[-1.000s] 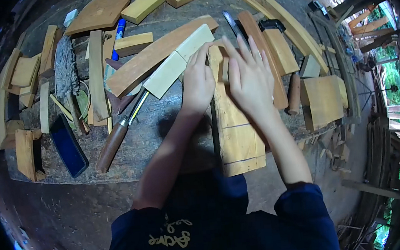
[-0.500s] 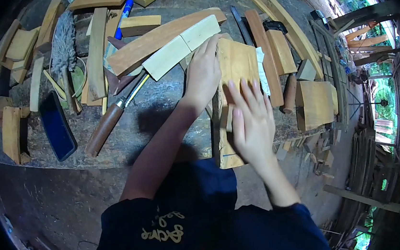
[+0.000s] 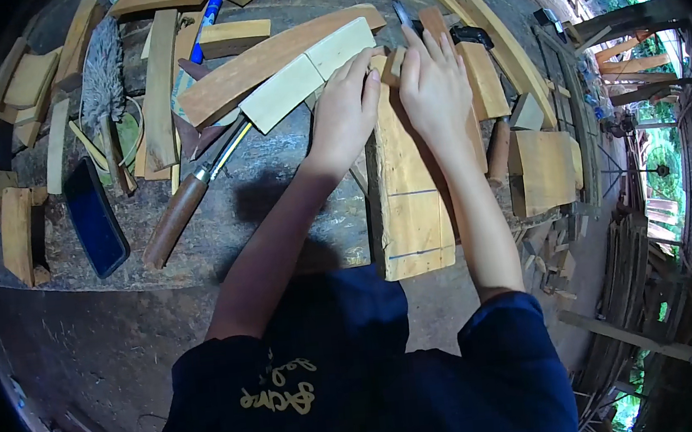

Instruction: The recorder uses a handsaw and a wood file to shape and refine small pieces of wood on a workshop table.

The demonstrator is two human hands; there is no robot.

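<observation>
A thick yellowish board (image 3: 417, 217), marked with dark lines across its near half, lies lengthwise before me and juts over the bench's front edge. My left hand (image 3: 345, 116) is wrapped over its far left edge, fingers close together. Near the far end, my right hand (image 3: 436, 91) is closed over a small wooden block (image 3: 391, 68) on the board; most of the block is hidden under the fingers. Just beyond my left hand lie a pale two-part wood piece (image 3: 307, 74) and a long curved reddish piece (image 3: 265, 67).
On the bench (image 3: 296, 212) to the left are a wooden-handled chisel (image 3: 176, 220), a phone (image 3: 96, 219) and a grey brush (image 3: 104, 81). A blue marker (image 3: 206, 21) lies farther back. Wood blocks (image 3: 542, 172) and another wooden handle (image 3: 499, 151) stand at the right.
My right hand has slid away from me along the board with the small block, uncovering the marked near half. The left hand stays at the board's edge. The view has shifted slightly.
</observation>
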